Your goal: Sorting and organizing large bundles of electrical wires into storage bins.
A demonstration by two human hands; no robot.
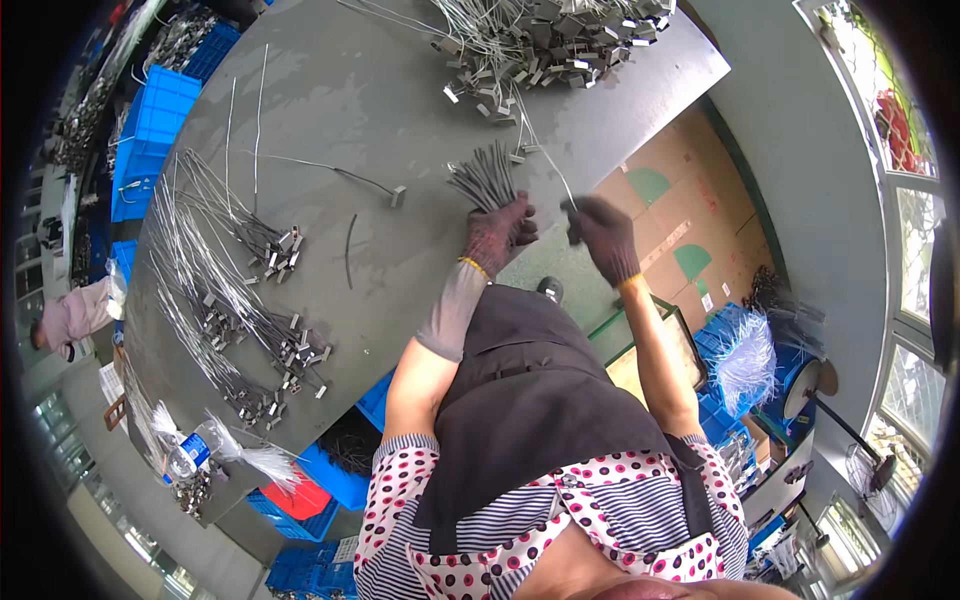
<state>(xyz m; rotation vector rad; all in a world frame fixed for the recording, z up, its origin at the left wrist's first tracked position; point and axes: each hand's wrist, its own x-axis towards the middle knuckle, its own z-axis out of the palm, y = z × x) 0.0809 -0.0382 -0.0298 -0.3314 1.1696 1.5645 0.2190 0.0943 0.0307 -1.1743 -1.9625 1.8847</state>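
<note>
My left hand [497,236], in a dark knit glove, grips a fanned bundle of short dark tubes [483,181] above the edge of the grey worktable [380,90]. My right hand [603,236], also gloved, pinches one thin grey wire [545,162] whose far end runs up toward the big pile of wires with small metal blocks [545,45] at the table's far side. The two hands are close together, about a hand's width apart.
Bundles of finished wires with metal ends [235,300] lie along the table's left part. A single wire with a block [397,195] and a loose dark tube [349,250] lie mid-table. Blue crates [155,120] stand at left, cardboard [680,200] on the floor at right.
</note>
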